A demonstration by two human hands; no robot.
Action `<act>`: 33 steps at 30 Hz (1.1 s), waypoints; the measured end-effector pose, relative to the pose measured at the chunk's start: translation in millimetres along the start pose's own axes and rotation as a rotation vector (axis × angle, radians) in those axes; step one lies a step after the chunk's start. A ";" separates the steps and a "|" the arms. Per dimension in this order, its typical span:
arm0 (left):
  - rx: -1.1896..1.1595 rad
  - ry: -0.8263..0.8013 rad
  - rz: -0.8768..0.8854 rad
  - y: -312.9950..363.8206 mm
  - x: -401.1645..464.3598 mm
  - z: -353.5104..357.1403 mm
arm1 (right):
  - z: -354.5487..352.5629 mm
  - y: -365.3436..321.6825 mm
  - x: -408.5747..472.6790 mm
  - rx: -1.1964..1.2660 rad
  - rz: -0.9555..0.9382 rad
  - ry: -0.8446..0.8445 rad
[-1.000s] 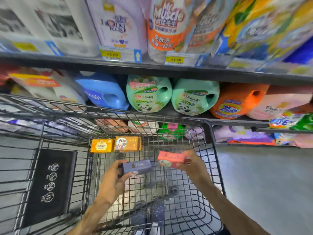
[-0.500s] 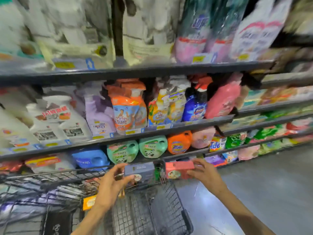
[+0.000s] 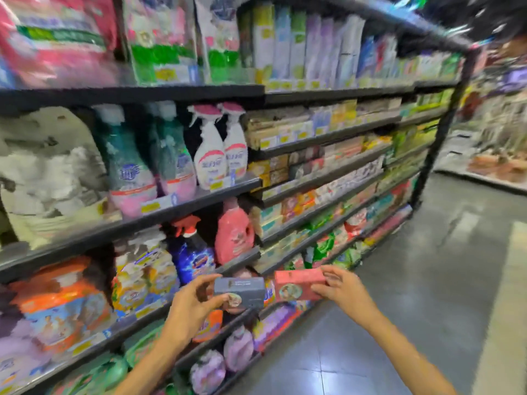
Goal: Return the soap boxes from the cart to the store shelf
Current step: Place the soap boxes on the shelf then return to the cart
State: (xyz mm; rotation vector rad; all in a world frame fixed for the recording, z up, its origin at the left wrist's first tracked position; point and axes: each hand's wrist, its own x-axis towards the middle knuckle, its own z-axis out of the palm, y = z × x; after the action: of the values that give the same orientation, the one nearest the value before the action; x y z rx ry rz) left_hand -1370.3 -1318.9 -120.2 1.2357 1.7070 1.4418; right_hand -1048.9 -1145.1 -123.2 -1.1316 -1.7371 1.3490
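My left hand [image 3: 190,307] grips a dark blue-grey soap box [image 3: 241,291] by its left end. Beside it, my right hand [image 3: 342,289] pinches a pink-red soap box [image 3: 298,283] at its right end. Both boxes are held side by side in front of the store shelf [image 3: 328,178], at about the level of its lower tiers. Rows of small boxed soaps [image 3: 308,158] fill the shelf's middle tiers to the upper right of my hands. The cart is out of view.
Spray bottles [image 3: 219,149], detergent jugs [image 3: 233,232] and refill bags crowd the shelf's left half. The grey tiled aisle floor [image 3: 427,280] stretches to the right, and another display [image 3: 496,132] stands at the far right.
The view has swung up and to the right, away from the cart, which has dropped out of sight. Both hands still hold their boxes, now in front of the shelf further along the aisle.
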 end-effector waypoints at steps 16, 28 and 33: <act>0.082 -0.149 0.229 128.6 158.0 305.8 | -324.8 13.2 65.2 -0.079 -0.067 0.189; 0.074 -0.138 0.323 153.1 312.6 407.3 | -429.2 15.2 190.1 -0.098 -0.091 0.318; 0.054 -0.098 0.300 151.9 389.5 414.3 | -436.8 0.2 274.8 -0.102 -0.113 0.301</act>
State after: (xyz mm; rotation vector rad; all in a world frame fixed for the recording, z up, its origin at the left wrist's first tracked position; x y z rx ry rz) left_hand -1123.6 -792.8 -26.5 1.6193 1.5534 1.4817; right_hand -777.3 -719.8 -15.3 -1.2043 -1.6356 0.9765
